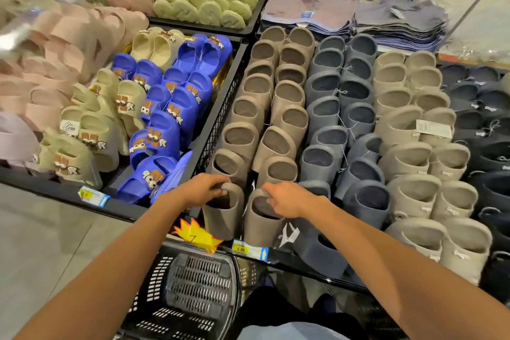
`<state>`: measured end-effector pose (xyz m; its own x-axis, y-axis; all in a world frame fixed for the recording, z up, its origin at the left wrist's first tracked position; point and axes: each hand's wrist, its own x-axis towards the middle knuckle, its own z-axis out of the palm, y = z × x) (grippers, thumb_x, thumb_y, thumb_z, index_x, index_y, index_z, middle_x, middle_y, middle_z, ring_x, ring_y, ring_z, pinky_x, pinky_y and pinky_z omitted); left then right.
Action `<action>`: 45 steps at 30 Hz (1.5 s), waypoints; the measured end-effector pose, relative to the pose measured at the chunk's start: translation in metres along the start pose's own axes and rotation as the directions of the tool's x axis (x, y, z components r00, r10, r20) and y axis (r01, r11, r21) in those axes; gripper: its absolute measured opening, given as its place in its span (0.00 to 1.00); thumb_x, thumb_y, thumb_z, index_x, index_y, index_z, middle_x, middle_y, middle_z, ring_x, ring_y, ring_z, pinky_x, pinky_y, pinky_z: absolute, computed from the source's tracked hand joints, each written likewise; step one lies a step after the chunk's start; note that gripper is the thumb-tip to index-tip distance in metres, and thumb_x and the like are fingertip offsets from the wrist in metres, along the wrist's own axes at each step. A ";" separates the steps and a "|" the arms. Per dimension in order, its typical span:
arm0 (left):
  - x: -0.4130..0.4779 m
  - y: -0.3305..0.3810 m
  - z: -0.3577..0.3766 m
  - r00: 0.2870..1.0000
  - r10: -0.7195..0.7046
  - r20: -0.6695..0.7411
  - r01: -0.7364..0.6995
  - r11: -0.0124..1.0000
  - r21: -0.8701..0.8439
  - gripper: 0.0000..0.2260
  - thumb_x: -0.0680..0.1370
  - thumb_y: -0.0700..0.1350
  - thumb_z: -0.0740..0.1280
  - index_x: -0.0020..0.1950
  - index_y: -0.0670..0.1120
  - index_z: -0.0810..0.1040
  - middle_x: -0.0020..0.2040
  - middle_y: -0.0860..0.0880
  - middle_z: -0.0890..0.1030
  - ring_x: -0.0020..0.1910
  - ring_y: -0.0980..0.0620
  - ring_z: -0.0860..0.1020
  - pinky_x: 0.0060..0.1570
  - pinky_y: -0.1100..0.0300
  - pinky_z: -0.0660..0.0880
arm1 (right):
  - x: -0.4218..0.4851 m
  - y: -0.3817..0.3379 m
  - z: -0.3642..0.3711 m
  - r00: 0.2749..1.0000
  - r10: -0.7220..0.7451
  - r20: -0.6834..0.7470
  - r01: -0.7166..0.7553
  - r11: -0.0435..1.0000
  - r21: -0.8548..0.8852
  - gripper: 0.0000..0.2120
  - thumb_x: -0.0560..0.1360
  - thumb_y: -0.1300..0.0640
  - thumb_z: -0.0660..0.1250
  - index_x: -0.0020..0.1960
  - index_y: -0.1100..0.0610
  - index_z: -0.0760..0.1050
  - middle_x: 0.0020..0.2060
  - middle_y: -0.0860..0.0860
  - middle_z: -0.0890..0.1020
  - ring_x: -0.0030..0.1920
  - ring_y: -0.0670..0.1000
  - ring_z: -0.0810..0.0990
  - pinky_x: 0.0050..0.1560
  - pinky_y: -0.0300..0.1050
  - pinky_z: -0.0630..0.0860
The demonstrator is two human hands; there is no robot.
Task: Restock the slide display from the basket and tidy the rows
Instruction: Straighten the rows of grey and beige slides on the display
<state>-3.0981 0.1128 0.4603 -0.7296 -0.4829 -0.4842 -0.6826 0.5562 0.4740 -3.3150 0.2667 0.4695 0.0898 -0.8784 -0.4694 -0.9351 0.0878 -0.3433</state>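
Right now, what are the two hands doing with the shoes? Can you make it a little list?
left hand: grips the strap of the left taupe slide
right hand: grips the strap of the right taupe slide
where: front of their row, at the shelf edge
neighbour row: grey-blue slides
basket: black, below the shelf edge
price tag: reads 8.90

Reaching forward, left hand (202,190) and right hand (287,199) both grip.

Taupe slides (265,107), black basket (193,284)
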 end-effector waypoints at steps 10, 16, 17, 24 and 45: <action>0.009 -0.006 -0.003 0.999 -0.028 0.046 0.034 0.989 -0.141 0.15 0.80 0.46 0.67 0.67 0.49 0.75 0.61 0.47 0.78 0.60 0.49 0.75 0.62 0.55 0.70 | 0.028 -0.013 -0.006 0.987 0.067 0.149 -0.081 0.993 0.088 0.17 0.81 0.54 0.56 0.68 0.58 0.63 0.60 0.63 0.76 0.57 0.63 0.75 0.54 0.55 0.73; 0.011 0.000 0.008 0.996 -0.027 0.081 0.041 0.984 -0.174 0.09 0.77 0.44 0.70 0.58 0.48 0.77 0.52 0.48 0.80 0.53 0.48 0.78 0.56 0.56 0.72 | 0.019 -0.006 0.008 0.989 0.100 0.106 -0.119 0.976 0.185 0.20 0.81 0.53 0.59 0.70 0.60 0.63 0.65 0.62 0.73 0.62 0.62 0.73 0.49 0.45 0.64; 0.011 0.000 0.009 0.997 -0.036 0.074 0.048 0.984 -0.173 0.09 0.77 0.44 0.70 0.56 0.49 0.77 0.51 0.48 0.80 0.53 0.49 0.78 0.55 0.56 0.73 | 0.019 -0.006 0.010 0.991 0.095 0.090 -0.111 0.975 0.192 0.20 0.81 0.53 0.59 0.69 0.59 0.63 0.65 0.62 0.74 0.62 0.62 0.74 0.49 0.46 0.65; 0.011 -0.005 0.001 0.992 -0.067 0.109 0.086 0.980 -0.179 0.14 0.73 0.48 0.74 0.56 0.53 0.76 0.51 0.50 0.80 0.52 0.50 0.78 0.55 0.56 0.75 | 0.022 -0.011 0.014 0.990 0.132 0.043 -0.139 0.955 0.264 0.26 0.77 0.48 0.65 0.72 0.54 0.63 0.65 0.58 0.75 0.62 0.60 0.75 0.56 0.49 0.73; 0.076 0.003 -0.029 0.991 0.080 -0.107 -0.066 0.990 0.125 0.24 0.75 0.46 0.72 0.70 0.52 0.71 0.67 0.48 0.73 0.66 0.46 0.70 0.67 0.49 0.69 | 0.052 0.057 -0.011 0.910 0.342 -0.237 -0.290 0.930 0.227 0.19 0.76 0.51 0.69 0.63 0.56 0.70 0.57 0.57 0.74 0.57 0.61 0.76 0.57 0.55 0.73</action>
<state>-3.1566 0.0580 0.4457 -0.7819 -0.5068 -0.3630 -0.6225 0.6671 0.4093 -3.3676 0.2211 0.4348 -0.3189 -0.8801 -0.3517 -0.8176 0.4431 -0.3676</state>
